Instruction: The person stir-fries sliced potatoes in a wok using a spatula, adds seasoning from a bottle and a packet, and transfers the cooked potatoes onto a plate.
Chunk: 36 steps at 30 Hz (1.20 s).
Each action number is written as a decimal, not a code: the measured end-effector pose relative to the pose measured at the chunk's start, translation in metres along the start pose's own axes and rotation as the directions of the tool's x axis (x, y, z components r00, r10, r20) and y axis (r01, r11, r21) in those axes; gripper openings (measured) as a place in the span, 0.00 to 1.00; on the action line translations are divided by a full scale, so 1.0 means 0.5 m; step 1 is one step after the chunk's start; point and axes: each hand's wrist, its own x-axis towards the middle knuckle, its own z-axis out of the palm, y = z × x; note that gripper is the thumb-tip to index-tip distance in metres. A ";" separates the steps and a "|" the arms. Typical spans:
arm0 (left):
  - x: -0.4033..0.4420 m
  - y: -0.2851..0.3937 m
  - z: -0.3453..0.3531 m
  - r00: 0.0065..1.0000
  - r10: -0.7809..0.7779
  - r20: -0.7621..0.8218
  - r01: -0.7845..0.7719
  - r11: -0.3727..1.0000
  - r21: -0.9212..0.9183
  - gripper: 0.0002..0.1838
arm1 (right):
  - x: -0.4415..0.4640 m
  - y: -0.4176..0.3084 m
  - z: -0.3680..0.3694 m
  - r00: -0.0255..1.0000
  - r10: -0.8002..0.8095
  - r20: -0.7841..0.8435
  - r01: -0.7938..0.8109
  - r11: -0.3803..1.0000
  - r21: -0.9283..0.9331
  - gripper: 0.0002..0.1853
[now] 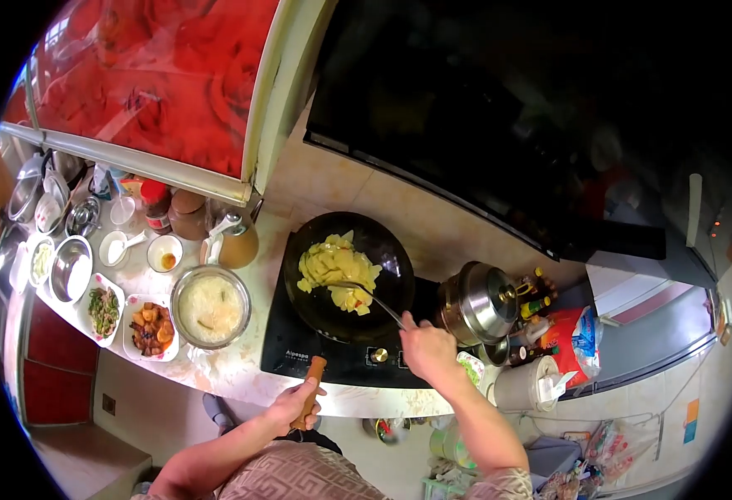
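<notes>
Your right hand, curled tightly round the spatula, is nearer the pale slices, which lie ahead-left along its shaft. Your left hand wraps a wooden handle (its long axis points wokward, away from you).

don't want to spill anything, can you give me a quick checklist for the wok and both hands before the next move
1. Right hand gripping the spatula: ok, closed around its handle.
2. Spatula head in the food: ok, it reaches in among the yellow pieces.
3. Food inside the wok: ok, no pieces seen over the rim.
4. Left hand on the wooden handle: ok, fingers wrapped around it.
5. Wooden handle joined to the wok: cannot tell, no join shows.
6. Heat setting at the knob: cannot tell, too small to read.
</notes>
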 end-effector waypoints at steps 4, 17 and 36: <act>0.000 -0.001 0.002 1.000 -0.019 0.022 0.020 1.000 -0.020 0.27 | -0.093 0.044 -0.037 0.997 -0.082 0.008 0.082 0.987 -0.139 0.21; 0.000 -0.004 -0.001 1.000 -0.008 0.008 0.008 1.000 -0.016 0.27 | 0.059 0.083 0.019 0.982 0.013 -0.190 -0.037 0.991 -0.125 0.11; 0.003 -0.006 -0.004 1.000 0.008 0.013 -0.008 1.000 0.022 0.26 | 0.070 0.079 -0.013 1.000 -0.021 -0.004 0.020 0.989 -0.145 0.18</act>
